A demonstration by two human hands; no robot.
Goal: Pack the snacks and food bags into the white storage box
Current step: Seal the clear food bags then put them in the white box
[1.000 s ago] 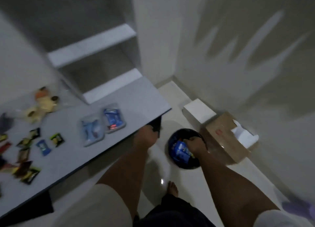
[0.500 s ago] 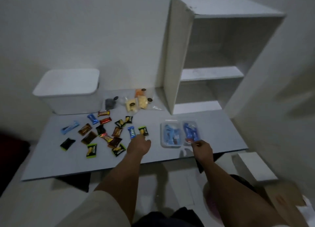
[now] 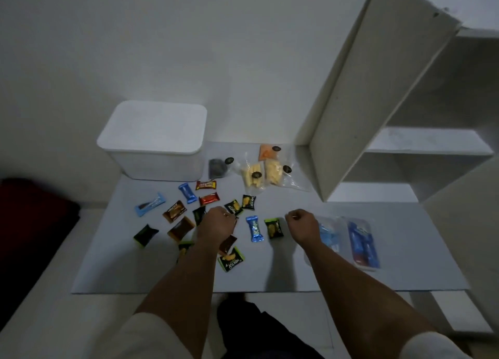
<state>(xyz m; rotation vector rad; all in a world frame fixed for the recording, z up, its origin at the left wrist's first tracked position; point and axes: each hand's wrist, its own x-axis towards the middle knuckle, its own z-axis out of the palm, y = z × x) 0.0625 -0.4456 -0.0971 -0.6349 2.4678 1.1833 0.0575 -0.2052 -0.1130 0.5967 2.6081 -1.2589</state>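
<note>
Both hands hover low over the pale grey flat surface (image 3: 405, 250) with fingers curled into loose fists. The left hand (image 3: 217, 223) sits above a scatter of small foil-wrapped snack packets, though whether it pinches one I cannot tell. The right hand (image 3: 303, 225) seems to hold nothing; just left of it lie a green-and-black snack packet (image 3: 274, 227) and a blue twisted candy wrapper (image 3: 254, 228), and just right of it two clear plastic bags of blue snacks (image 3: 361, 244). Beyond the left hand stands the white lidded plastic storage box (image 3: 155, 140), closed. Clear bags of yellow food pieces (image 3: 260, 175) lie beyond, between both hands.
</note>
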